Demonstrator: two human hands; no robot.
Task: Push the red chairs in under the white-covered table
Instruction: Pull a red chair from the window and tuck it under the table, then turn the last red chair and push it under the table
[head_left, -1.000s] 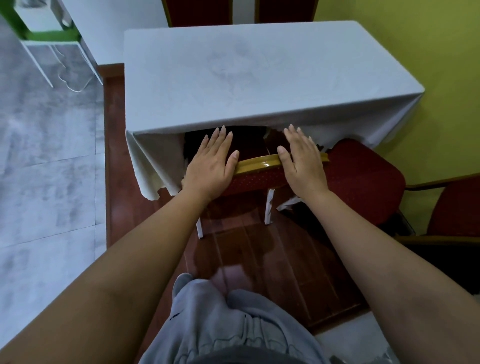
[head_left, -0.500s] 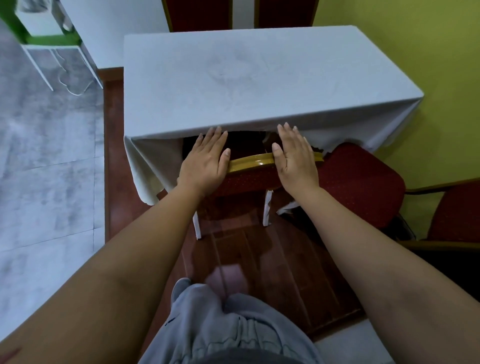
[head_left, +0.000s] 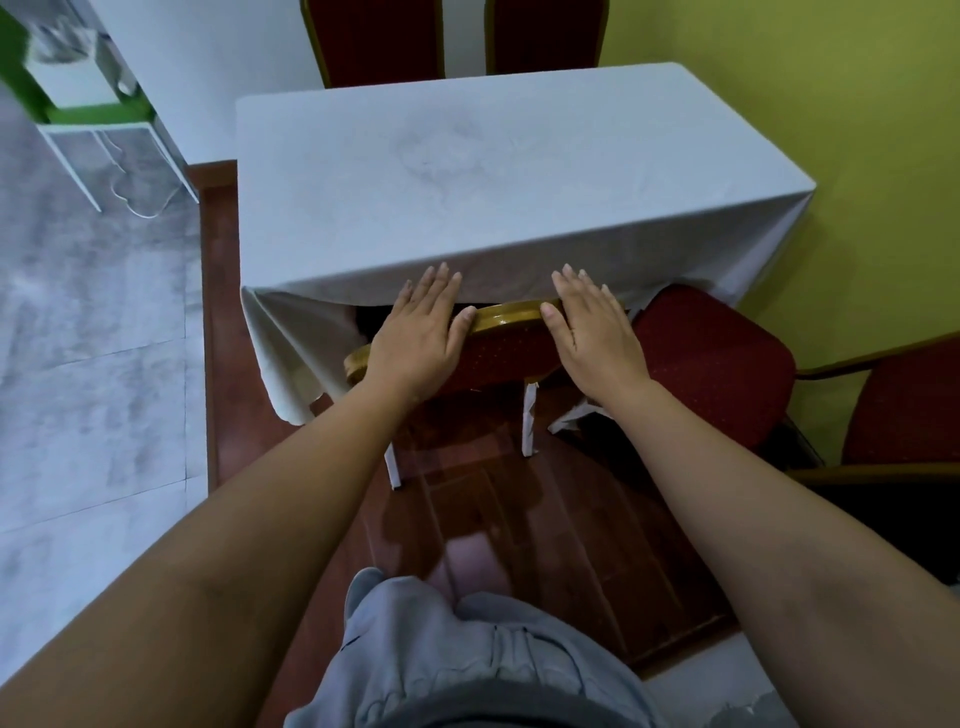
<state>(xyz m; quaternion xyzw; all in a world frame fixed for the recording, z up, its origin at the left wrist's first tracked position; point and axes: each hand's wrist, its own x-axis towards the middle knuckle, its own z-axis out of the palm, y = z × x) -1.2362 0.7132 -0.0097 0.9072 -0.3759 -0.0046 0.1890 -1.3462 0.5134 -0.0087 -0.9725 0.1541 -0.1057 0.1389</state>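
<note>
A red chair (head_left: 501, 353) with a gold-framed back stands at the near edge of the white-covered table (head_left: 493, 171), its seat hidden under the hanging cloth. My left hand (head_left: 415, 332) lies flat on the left part of the backrest top, fingers straight and reaching the cloth edge. My right hand (head_left: 592, 332) lies flat on the right part, fingers straight. A second red chair (head_left: 711, 358) stands to the right, its seat sticking out from the table corner.
Two more red chair backs (head_left: 452, 36) rise behind the table's far side. Another red chair (head_left: 909, 410) sits at the right edge by the yellow wall. A green-and-white stand (head_left: 88, 104) is far left on grey tiles. My grey-clad knee (head_left: 467, 649) is below.
The chair back has moved forward to the table edge with both hands on it. My fingertips now touch the hanging cloth.
</note>
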